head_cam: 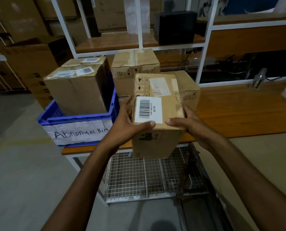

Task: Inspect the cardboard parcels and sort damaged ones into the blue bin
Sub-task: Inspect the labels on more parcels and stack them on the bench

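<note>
Both forearms reach in from the near edge, and the left hand (127, 124) and right hand (189, 125) grip one parcel (165, 104) between them. It hangs in the air over the near edge of the tabletop (239, 110), just right of the blue bin (79, 118). Each thumb lies on its top face; the left fingers (128, 100) curl along its left wall, and the right ones wrap its right wall.

It looks like a stiff, compact cardboard box, probably light enough to turn over freely. The barcode label (148, 110) and the crumpled clear tape (178, 95) are likely slick, so bare cardboard on opposite walls seems the safer hold. The corners would dent if squeezed hard.

I count five parcels: this one in the hands, a front parcel (77, 90) and a back parcel (87, 61) standing in the bin, then a tall parcel (135, 67) and a low parcel (189, 90) on the far tabletop. One bin is in view, marked "Abnormal Bin".
</note>
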